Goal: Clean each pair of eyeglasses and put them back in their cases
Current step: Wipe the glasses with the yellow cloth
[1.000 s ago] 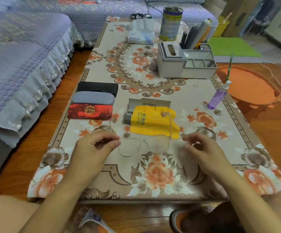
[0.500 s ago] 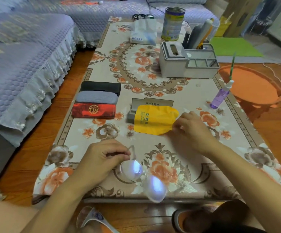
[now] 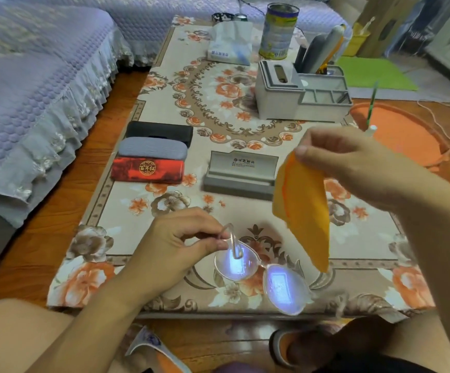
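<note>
Over the near edge of the table [image 3: 137, 200], you held the clear eyeglasses [image 3: 261, 275] up in the air. Your left hand [image 3: 175, 243] pinched one folded arm of the frame between thumb and fingers. The glasses stuck out to the right of that hand. Their long line ran from the hand down toward you and to the right, so one lens sat close to your fingers and the other hung lower and nearer your knees. Both lenses faced up and shone blue-white.

Your right hand [image 3: 352, 168] was higher and farther back. Its thumb and fingers pinched the top corner of the yellow cloth [image 3: 301, 211]. The cloth hung straight down, long from top to bottom. Its bottom tip was just beside the right lens, and you could not tell if they touched.

Behind the glasses, the open grey case [image 3: 241, 175] sat on the table. To its left lay three shut cases side by side: the red case [image 3: 147, 170], the grey-blue case [image 3: 152, 152] and the black case [image 3: 159, 131].
</note>
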Tool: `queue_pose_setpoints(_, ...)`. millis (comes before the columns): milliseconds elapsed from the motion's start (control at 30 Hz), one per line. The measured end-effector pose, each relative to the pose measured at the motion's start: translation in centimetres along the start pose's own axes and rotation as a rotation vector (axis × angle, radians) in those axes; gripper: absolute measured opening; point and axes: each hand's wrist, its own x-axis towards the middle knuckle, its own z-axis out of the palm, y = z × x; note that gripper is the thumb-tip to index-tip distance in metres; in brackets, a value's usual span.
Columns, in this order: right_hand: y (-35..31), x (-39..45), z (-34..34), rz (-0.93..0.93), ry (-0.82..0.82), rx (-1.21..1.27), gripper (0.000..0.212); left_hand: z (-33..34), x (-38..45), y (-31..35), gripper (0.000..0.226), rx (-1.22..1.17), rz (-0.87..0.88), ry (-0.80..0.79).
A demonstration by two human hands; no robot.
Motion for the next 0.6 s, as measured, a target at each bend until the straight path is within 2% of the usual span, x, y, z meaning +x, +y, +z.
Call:
queue_pose_setpoints(67,0.3,-0.6,1.5,0.133,-0.121,0.003,0.029,0.3,0.1,0.0,0.017,0.006,0.032,-0.015)
queue_pose_setpoints(167,0.9,-1.4,4.5,0.277,-0.263,0.332,0.023,0.6,0.2,-0.2,0.004,0.031,0.077,-0.016)
queue_pose_setpoints(300,1.8,-1.7,7.0,0.241,-0.407,0.419,0.049,0.6,0.5,-0.4,0.006,0.050,0.114,-0.006)
queue_pose_setpoints(367,1.9,-1.7,7.3,0.224,-0.380,0.439,0.046,0.5,0.6,-0.4,0.005,0.009,0.107,-0.011)
queue_pose_setpoints(500,2.3,-1.4,8.0,0.178,-0.221,0.385,0.009,0.6,0.8,-0.1,0.011,-0.052,0.120,-0.015)
queue_pose_setpoints(600,2.3,-1.0,8.8,0.212,-0.241,0.361,0.019,0.8,0.7,0.0,0.010,-0.045,0.112,-0.041)
